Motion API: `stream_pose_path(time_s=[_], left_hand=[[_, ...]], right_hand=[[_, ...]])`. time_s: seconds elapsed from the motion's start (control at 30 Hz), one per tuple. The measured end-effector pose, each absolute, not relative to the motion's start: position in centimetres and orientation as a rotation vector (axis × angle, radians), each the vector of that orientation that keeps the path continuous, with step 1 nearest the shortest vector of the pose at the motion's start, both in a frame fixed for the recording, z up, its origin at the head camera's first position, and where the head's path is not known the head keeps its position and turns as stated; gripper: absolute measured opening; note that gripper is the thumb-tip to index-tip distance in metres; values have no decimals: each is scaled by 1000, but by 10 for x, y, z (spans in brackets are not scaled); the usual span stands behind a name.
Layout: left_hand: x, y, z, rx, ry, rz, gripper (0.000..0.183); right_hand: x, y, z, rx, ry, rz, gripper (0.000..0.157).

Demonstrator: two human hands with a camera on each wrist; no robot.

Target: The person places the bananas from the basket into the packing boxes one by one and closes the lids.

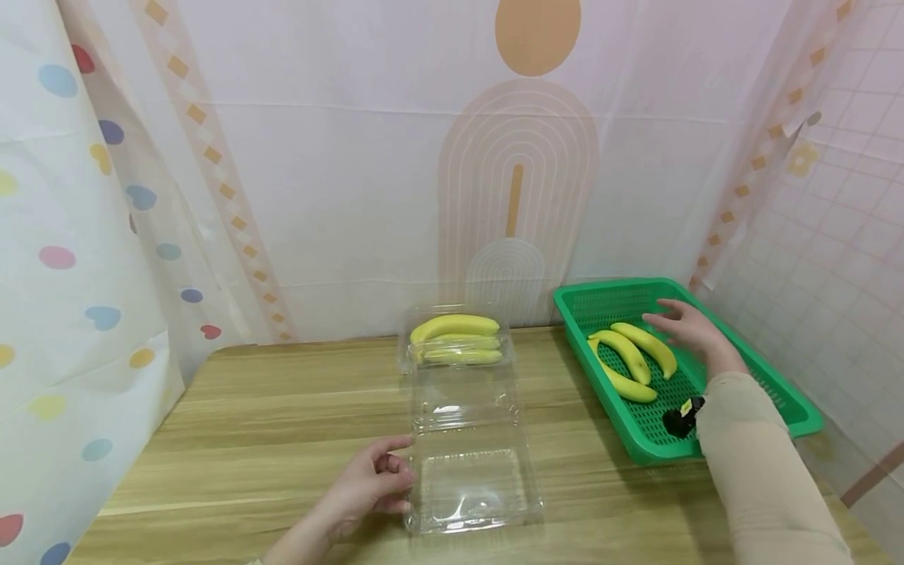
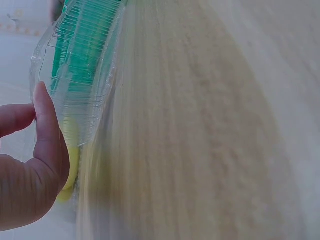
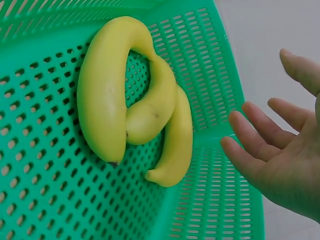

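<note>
The left hand [image 1: 367, 482] pinches the left edge of an open clear container [image 1: 469, 479] on the tabletop [image 1: 282, 416]; several bananas [image 1: 459, 326] lie in its far half. Rightward, a green basket [image 1: 639, 451] holds three more bananas [image 1: 625, 353]; above it the right hand [image 1: 695, 329] is spread, empty.

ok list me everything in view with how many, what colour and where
Green basket: one, green, table's right side
Bananas in basket: three, yellow, on its floor
Clear packaging: count unclear, see-through, mid-table
Bananas in packaging: at least three, yellow, far end
Table: one, light wood grain, below everything
Back hanging: one, pale with orange shapes, behind table
Dotted hanging: one, white with coloured dots, far left
Black device: one, black with yellow patch, near right wrist
Sleeve: one, beige, right arm
Left hand: one, bare, pinching packaging's edge
Right hand: one, bare, over basket
</note>
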State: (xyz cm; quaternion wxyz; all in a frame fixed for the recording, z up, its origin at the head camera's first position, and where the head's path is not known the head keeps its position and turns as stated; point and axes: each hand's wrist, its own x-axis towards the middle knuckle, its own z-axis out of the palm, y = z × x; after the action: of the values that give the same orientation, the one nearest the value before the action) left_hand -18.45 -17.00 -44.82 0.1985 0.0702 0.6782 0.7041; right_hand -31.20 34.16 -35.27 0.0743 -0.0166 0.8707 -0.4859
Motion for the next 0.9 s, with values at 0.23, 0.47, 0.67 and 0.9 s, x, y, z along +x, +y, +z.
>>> stream_pose_path(time_s=[0.23, 0.47, 0.67, 0.9], left_hand=[[-184, -171, -449, 189, 1895, 1970, 70], [-184, -171, -449, 192, 1893, 1971, 69], [-185, -171, -449, 199, 1888, 1971, 70], [-185, -170, -448, 203, 1881, 1971, 70]], right_hand=[[-315, 342, -364, 11, 2475, -1633, 87], [-314, 341, -366, 82, 2438, -1628, 91], [-316, 339, -368, 94, 2483, -1452, 92], [-319, 335, -372, 115, 2483, -1298, 93]])
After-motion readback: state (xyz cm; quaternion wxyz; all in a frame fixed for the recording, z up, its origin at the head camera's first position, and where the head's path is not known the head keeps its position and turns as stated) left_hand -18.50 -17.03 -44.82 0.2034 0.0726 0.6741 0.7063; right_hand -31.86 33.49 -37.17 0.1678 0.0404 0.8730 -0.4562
